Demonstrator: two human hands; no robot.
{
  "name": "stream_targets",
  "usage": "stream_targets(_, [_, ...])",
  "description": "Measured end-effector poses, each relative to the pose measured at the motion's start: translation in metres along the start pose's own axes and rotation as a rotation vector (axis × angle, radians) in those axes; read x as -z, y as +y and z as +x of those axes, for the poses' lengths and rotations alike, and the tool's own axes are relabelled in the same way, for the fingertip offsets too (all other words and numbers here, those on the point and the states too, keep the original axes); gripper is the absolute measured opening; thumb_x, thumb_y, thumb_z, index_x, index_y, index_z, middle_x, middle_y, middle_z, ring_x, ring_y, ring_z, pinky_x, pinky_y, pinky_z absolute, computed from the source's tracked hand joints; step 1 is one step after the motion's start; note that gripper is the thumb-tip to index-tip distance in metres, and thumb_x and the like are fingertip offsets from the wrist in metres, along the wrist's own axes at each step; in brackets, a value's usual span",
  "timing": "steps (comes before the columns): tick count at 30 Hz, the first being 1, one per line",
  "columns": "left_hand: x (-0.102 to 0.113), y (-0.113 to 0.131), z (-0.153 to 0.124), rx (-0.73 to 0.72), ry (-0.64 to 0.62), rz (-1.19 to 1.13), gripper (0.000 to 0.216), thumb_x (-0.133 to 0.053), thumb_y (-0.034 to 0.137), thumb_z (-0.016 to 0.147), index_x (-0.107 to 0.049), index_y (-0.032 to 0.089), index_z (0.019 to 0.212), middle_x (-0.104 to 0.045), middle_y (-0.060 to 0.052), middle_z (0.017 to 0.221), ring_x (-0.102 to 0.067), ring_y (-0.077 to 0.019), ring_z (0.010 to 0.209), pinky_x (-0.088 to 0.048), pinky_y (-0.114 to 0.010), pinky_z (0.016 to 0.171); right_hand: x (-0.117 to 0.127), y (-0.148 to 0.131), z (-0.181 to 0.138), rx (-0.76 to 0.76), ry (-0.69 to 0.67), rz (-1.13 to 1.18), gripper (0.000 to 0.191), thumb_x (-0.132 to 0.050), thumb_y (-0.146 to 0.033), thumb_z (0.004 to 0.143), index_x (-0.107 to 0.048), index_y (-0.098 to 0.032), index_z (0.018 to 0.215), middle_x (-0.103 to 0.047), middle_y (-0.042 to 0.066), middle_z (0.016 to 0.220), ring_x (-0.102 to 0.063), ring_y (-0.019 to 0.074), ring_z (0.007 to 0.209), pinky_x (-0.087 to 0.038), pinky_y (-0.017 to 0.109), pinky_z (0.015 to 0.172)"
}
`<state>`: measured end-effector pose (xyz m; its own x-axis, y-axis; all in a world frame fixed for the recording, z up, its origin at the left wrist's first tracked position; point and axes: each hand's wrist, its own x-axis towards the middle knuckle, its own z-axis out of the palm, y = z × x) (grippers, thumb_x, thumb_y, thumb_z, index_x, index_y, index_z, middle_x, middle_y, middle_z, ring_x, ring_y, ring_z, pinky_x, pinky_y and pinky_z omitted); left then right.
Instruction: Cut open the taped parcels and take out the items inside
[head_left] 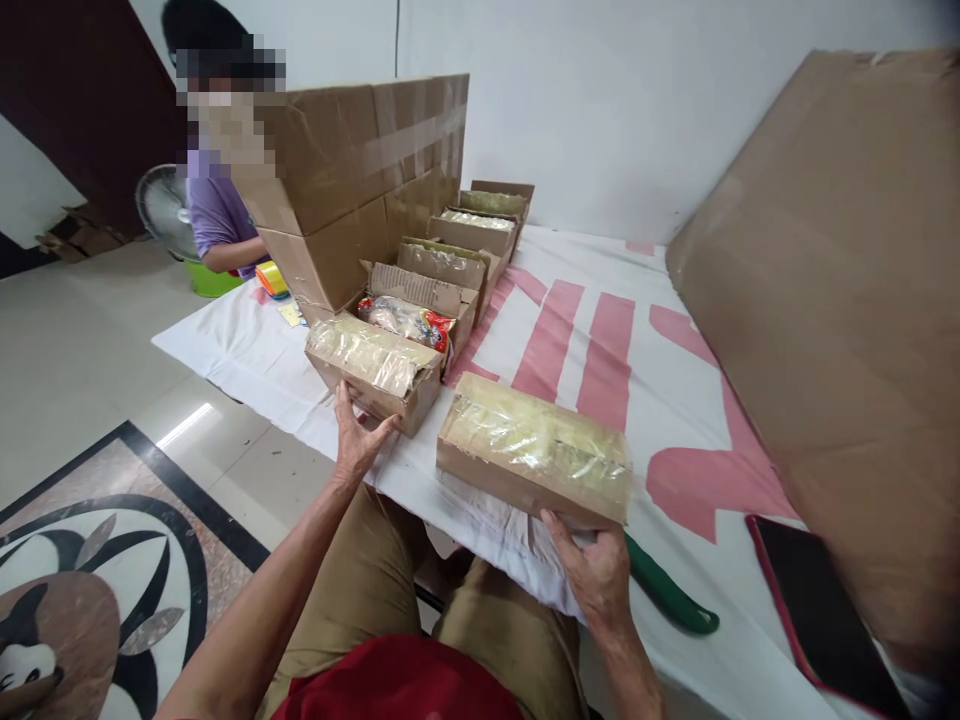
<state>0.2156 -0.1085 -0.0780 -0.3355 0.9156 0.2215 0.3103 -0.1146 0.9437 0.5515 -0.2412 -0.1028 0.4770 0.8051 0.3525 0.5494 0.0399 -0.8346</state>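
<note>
Two small cardboard boxes lie at the table's near edge, their tops covered in shiny clear tape over something pale yellow. My left hand (pixel 355 436) rests against the front of the left box (pixel 373 385), its thumb and forefinger spread wide. My right hand (pixel 597 570) grips the lower front corner of the right box (pixel 536 450), with the thumb on its front face. Some of the right fingers are hidden. Just behind the left box, an open cardboard box (pixel 465 330) holds a red and clear plastic packet (pixel 405 320).
More open boxes (pixel 472 237) run back in a row beside a tall stack of cartons (pixel 375 150). A person in a purple top (pixel 217 200) is behind the stack. At right are a green-handled tool (pixel 671 590), a phone (pixel 821 600) and a large carton (pixel 840 300).
</note>
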Motion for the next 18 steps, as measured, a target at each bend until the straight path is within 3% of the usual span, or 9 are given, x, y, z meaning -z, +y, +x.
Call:
stream_targets(4, [0.008,0.028,-0.047,-0.065,0.100,0.096,0.087,-0.077,0.051,0.084,-0.038,0.021,0.156,-0.042,-0.022,0.160,-0.046,-0.0393,0.148,-0.042,-0.058,0.120,0.014,-0.011,-0.003,-0.033,-0.065,0.009,0.068,-0.075,-0.059,0.082,-0.061,-0.015,0.132,-0.071,0.018,0.126,-0.068,0.0326,0.113,-0.056,0.051,0.098])
stream_targets(7, [-0.006,0.055,-0.083,-0.203,-0.045,-0.010,0.060,-0.067,0.043,0.093,-0.050,0.023,0.147,-0.057,-0.016,0.148,-0.057,-0.0315,0.138,-0.046,-0.051,0.118,0.024,-0.020,-0.002,-0.068,-0.090,0.029,0.073,-0.074,-0.056,0.084,-0.053,-0.017,0.142,-0.068,0.018,0.132,-0.068,0.0298,0.112,-0.057,0.047,0.095])
stream_targets(13, [-0.052,0.091,-0.092,0.040,-0.299,-0.205,0.063,-0.065,0.053,0.093,-0.052,0.019,0.144,-0.064,-0.016,0.143,-0.064,-0.0297,0.128,-0.051,-0.045,0.110,0.034,-0.042,-0.007,-0.045,-0.144,0.013,0.065,-0.070,-0.055,0.088,-0.055,-0.016,0.138,-0.070,0.017,0.125,-0.068,0.0281,0.107,-0.057,0.045,0.095])
stream_targets(18, [-0.041,0.092,-0.102,0.068,-0.342,-0.240,0.059,-0.069,0.049,0.091,-0.056,0.019,0.140,-0.067,-0.014,0.137,-0.067,-0.0262,0.119,-0.052,-0.039,0.103,0.066,-0.038,-0.030,0.004,-0.184,-0.040,0.059,-0.066,-0.053,0.091,-0.058,-0.018,0.138,-0.071,0.016,0.126,-0.068,0.0293,0.113,-0.056,0.044,0.097])
